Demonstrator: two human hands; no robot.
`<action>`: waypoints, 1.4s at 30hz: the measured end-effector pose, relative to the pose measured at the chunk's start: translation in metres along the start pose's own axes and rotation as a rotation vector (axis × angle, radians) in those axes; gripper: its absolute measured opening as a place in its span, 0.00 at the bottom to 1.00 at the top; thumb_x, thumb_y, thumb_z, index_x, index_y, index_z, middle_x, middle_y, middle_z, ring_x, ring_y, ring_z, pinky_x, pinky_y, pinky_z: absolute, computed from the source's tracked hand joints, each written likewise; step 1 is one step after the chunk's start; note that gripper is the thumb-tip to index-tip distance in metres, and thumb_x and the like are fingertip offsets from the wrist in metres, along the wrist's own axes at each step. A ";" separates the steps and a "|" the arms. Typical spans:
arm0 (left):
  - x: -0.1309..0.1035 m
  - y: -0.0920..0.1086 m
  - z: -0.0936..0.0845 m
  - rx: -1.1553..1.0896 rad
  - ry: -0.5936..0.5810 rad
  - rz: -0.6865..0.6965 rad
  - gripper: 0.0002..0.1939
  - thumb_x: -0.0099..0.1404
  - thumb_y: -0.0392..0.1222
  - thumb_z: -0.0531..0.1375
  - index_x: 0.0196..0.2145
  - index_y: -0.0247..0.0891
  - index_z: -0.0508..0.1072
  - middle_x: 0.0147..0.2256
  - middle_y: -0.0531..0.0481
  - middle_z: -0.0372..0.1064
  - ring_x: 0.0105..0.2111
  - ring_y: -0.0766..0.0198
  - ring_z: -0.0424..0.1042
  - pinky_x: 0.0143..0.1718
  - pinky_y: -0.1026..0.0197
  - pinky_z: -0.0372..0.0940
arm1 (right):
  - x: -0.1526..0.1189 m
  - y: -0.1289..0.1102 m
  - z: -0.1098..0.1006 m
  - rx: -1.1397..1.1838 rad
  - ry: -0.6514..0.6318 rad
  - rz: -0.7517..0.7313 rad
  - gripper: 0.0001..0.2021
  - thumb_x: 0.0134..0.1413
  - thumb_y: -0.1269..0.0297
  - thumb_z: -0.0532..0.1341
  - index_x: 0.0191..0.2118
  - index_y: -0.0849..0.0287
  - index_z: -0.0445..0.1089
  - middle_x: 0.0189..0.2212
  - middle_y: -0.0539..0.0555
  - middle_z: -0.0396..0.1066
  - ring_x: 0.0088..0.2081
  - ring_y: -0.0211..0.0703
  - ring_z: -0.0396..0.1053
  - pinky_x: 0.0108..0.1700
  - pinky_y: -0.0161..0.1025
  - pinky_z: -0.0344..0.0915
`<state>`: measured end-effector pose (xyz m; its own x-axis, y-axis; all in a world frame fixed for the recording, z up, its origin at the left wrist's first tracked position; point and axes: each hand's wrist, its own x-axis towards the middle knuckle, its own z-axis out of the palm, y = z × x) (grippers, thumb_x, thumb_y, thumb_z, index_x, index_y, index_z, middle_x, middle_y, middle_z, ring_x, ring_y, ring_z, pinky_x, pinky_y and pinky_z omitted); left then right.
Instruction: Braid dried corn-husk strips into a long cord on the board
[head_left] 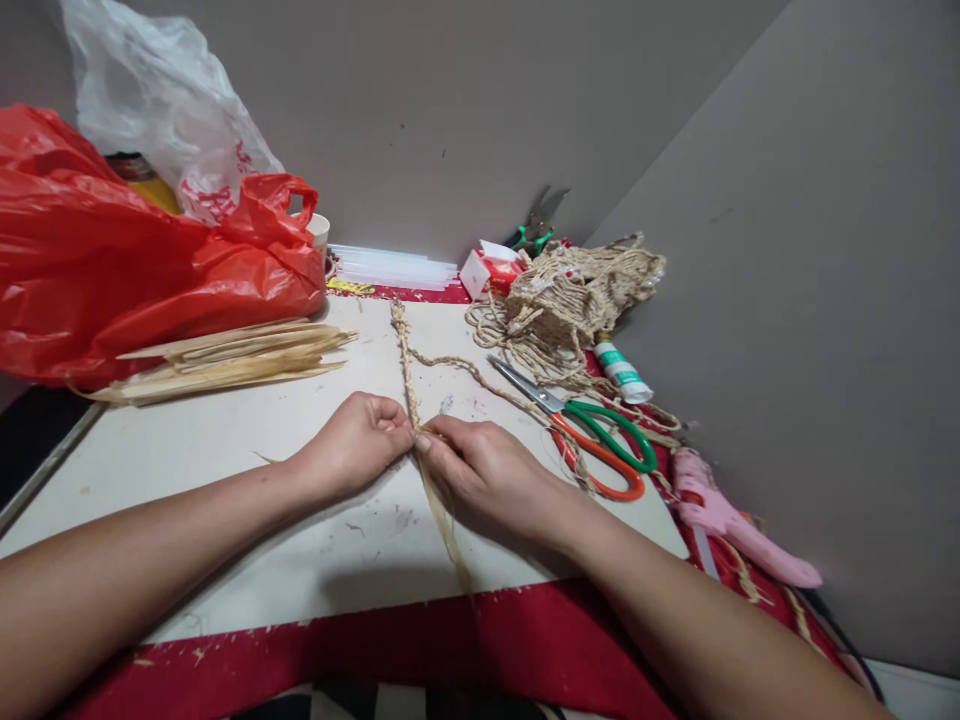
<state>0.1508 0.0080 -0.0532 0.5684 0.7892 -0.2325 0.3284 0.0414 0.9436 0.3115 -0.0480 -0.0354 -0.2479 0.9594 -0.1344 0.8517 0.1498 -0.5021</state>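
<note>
A braided straw cord (406,365) runs up the white board (247,530) from between my hands. My left hand (367,432) pinches its near end from the left. From the other side my right hand (480,465) closes thumb and finger on the same spot. Loose flat strands (441,510) trail from the pinch toward the board's front edge. A thin twisted cord (469,365) branches off the braid to the right. Scissors (577,425) with one green and one orange handle lie right of my right hand. Dry husk strips (232,360) are stacked at left.
Red (150,270) and white (172,110) plastic bags fill the back left, beside a cup (320,232). Glue sticks (394,266), pruners (538,225) and a coiled cord bundle (585,300) lie along the back. A bottle (624,372) and pink glue gun (735,520) are at right, near the wall.
</note>
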 end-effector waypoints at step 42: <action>-0.003 0.000 0.004 -0.365 0.005 -0.091 0.05 0.50 0.37 0.61 0.22 0.32 0.71 0.20 0.52 0.66 0.22 0.72 0.61 0.26 0.66 0.57 | -0.013 -0.015 0.034 -0.441 0.156 -0.019 0.14 0.61 0.66 0.47 0.37 0.64 0.68 0.25 0.59 0.73 0.22 0.41 0.66 0.25 0.38 0.43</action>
<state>0.1522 0.0027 -0.0536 0.5452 0.7751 -0.3194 0.0866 0.3268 0.9411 0.2867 -0.0708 -0.0549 -0.2218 0.9749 0.0186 0.9710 0.2226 -0.0872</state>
